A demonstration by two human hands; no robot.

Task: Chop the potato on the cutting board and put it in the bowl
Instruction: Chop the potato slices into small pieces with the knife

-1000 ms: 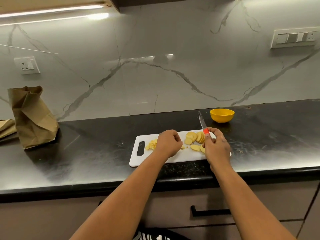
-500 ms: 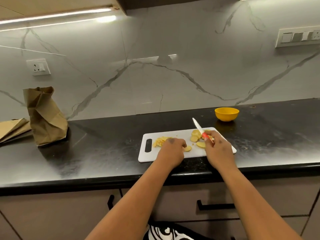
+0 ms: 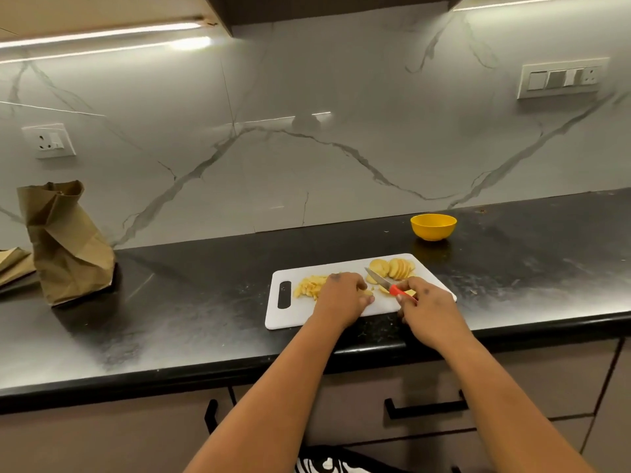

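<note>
Our right hand [image 3: 428, 312] has its fingers [image 3: 404, 287] curled round the red handle of the knife [image 3: 385, 284], whose blade points up and left and now lies low over the cutting board [image 3: 341, 310]; a second ago that blade stood nearly upright; our left hand [image 3: 343, 298] is clenched knuckles-up on the board, its fingertips pinching a small potato piece [image 3: 368, 292] just left of the blade. The left hand has come nearer the board's front edge since the earlier frames, baring more of the chopped potato [image 3: 310, 286] heaped beside the board's handle slot; the round potato slices [image 3: 396, 268] lie fanned at the far right corner, just beyond the knife tip, and one more slice shows under the handle. The yellow bowl [image 3: 433, 227] stands on the black bench [image 3: 170, 319] behind the board's right end, apart from it; we cannot tell whether anything lies in it. Our view has tilted downward, so more of the brown drawer fronts with black handles [image 3: 425, 409] shows below the bench edge. A crumpled brown paper bag [image 3: 65, 244] stands at the bench's left; the wall behind is grey-veined marble [image 3: 307, 148], with a socket [image 3: 49, 141] at left, a switch plate [image 3: 561, 78] at right and a light strip overhead.
</note>
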